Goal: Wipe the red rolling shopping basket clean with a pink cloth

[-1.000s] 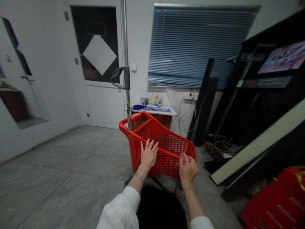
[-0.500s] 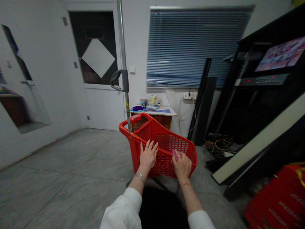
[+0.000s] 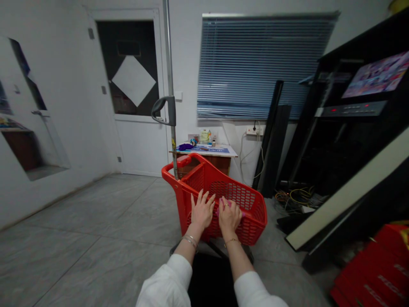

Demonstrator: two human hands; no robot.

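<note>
A red plastic shopping cart point(image 3: 255, 204) with perforated sides stands on the floor in front of me. My left hand point(image 3: 202, 212) lies against the near side's upper edge, its fingers spread. Close beside it, my right hand point(image 3: 229, 216) presses a pink cloth point(image 3: 220, 209) against the same rim. Most of the cloth is hidden under the fingers. A metal pole point(image 3: 169, 55) with a grey looped handle point(image 3: 164, 111) rises by the cart's handle end.
Behind the cart is a small table point(image 3: 231, 152) with a purple cloth and several small items. Dark panels point(image 3: 275, 140) and a long pale board point(image 3: 345, 192) lean on the right. Loose cables point(image 3: 298, 195) lie on the floor. Red boxes point(image 3: 370, 268) are at the lower right.
My right hand has slid left along the rim with the pink cloth, coming close to my left hand. The left hand stays at nearly the same place on the cart.
</note>
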